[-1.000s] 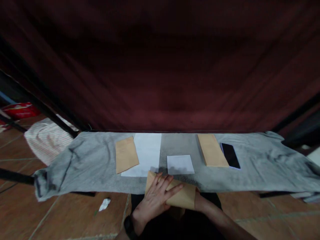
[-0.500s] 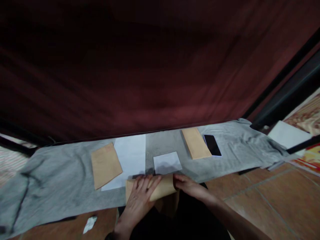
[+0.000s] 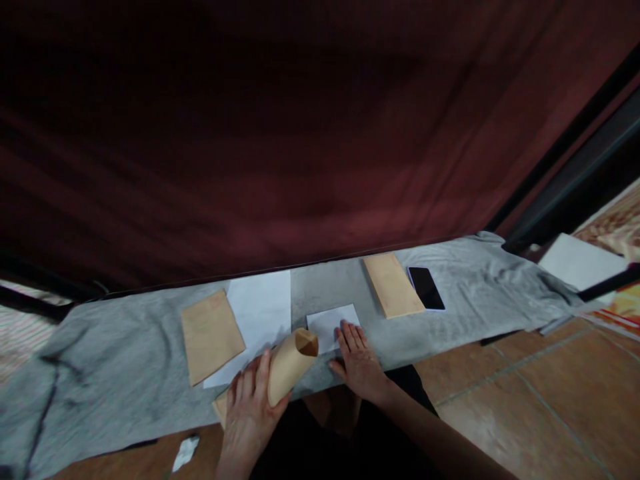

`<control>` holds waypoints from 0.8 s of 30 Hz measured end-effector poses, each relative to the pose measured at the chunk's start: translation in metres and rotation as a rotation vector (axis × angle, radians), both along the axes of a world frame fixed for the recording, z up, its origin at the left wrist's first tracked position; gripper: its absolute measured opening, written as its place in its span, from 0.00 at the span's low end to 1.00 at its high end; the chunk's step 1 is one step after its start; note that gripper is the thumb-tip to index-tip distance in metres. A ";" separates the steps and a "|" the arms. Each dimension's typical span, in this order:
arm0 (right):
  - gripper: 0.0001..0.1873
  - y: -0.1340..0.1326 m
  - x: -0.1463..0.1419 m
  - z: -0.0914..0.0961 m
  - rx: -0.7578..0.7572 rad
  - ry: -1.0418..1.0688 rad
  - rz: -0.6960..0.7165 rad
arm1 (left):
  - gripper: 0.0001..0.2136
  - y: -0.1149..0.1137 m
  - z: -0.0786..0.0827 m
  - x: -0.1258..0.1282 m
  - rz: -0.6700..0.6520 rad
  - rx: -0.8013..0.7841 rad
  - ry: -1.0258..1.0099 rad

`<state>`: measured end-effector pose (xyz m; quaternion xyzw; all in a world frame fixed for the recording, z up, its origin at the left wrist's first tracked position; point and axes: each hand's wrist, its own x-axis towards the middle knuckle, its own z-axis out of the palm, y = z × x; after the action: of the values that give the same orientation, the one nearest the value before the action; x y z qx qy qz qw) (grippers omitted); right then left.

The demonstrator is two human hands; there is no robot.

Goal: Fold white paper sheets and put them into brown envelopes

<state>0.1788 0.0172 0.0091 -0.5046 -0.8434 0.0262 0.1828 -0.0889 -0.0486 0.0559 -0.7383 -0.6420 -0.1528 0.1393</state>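
My left hand (image 3: 250, 403) is wrapped round a brown paper envelope (image 3: 290, 367), whose near right end gapes in a rounded mouth. It is held at the front edge of the grey cloth. Fingers stretched out, my right hand (image 3: 357, 360) lies on a small white card (image 3: 327, 325) and covers its lower right corner. A large white sheet of paper (image 3: 263, 303) is just beyond my left hand. Overlapping that sheet's left side is a flat brown envelope (image 3: 210, 337).
A stack of brown envelopes (image 3: 393, 285) lies right of the card, beside a dark-screened phone (image 3: 427, 289). Grey cloth (image 3: 125, 360) covers the narrow surface, with a dark red curtain (image 3: 300, 167) behind. A crumpled white scrap (image 3: 185, 453) is on the tiled floor (image 3: 500, 413).
My right hand has let go of the envelope's mouth and moved forward onto the white card. My left hand has shifted left and tilted the envelope, so its opening points up and right.
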 end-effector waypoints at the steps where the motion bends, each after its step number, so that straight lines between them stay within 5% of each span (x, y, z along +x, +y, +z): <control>1: 0.38 -0.003 -0.002 -0.003 0.016 -0.007 -0.009 | 0.40 -0.002 -0.001 -0.002 0.019 0.005 0.000; 18: 0.22 0.020 -0.010 0.017 -0.062 -0.183 0.037 | 0.38 -0.018 -0.004 -0.006 0.089 0.018 -0.028; 24: 0.22 0.030 -0.002 0.038 -0.224 0.183 0.003 | 0.40 -0.022 -0.008 -0.010 0.090 0.040 -0.066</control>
<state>0.1765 0.0475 0.0475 -0.5159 -0.8159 0.1662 0.2013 -0.0990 -0.0704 0.0476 -0.7002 -0.6756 -0.1836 0.1396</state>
